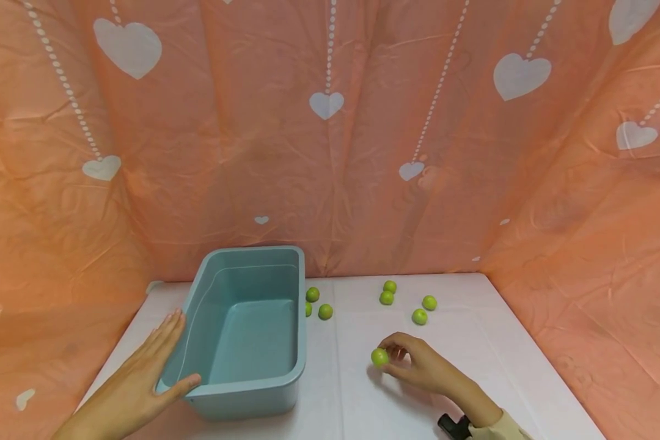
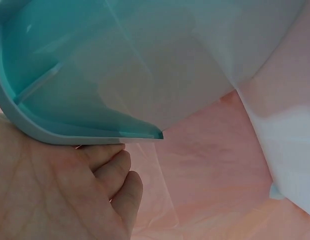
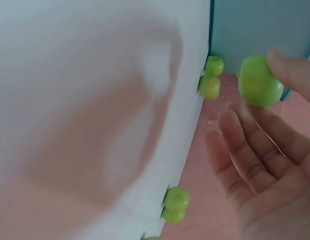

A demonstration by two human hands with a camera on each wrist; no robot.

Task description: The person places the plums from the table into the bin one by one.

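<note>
Between thumb and fingertips my right hand pinches a small round green fruit, held above the white table with a shadow below. The right wrist view shows the held fruit close up, smooth and shiny, with the lower fingers loosely bent beneath it. My left hand rests at the near left corner of a blue-green plastic tub. Its fingers are extended along the outside of the left rim, and the thumb lies across the near rim. The tub's visible floor is bare.
Two green fruits sit together at the back, with two more to their right. A few others lie against the tub's right side, one partly hidden. Orange-pink curtains with white hearts enclose the white table.
</note>
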